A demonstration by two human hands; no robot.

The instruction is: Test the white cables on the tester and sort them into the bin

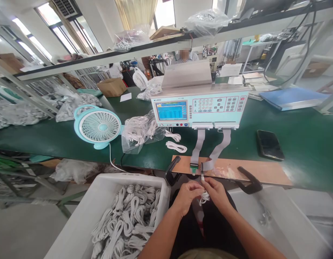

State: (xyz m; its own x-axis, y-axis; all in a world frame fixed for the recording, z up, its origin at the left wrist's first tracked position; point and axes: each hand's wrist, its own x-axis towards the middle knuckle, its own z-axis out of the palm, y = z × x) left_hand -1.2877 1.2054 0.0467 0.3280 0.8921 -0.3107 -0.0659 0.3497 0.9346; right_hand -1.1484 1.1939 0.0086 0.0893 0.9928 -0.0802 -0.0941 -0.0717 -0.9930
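A bundled white cable (pixel 204 198) is between my two hands, just off the table's front edge. My left hand (pixel 188 196) pinches part of it with thumb and fingertips. The fingers of my right hand (pixel 215 190) close on the cable's plug end at a small connector (pixel 202 172). A grey ribbon cable (pixel 219 145) runs from that connector up to the tester (pixel 200 108), whose blue screen is lit. Beside it, a second ribbon cable (pixel 198 146) ends in a green circuit board (pixel 193 170). Whether the plug is fully seated is too small to tell.
A white bin (pixel 101 181) with many coiled cables (pixel 128 219) stands at my left, another white bin (pixel 279 205) at my right. On the green table are a fan (pixel 98 126), a bag of cables (pixel 138 133), two cable bundles (pixel 176 146) and a phone (pixel 270 144). A person sits opposite.
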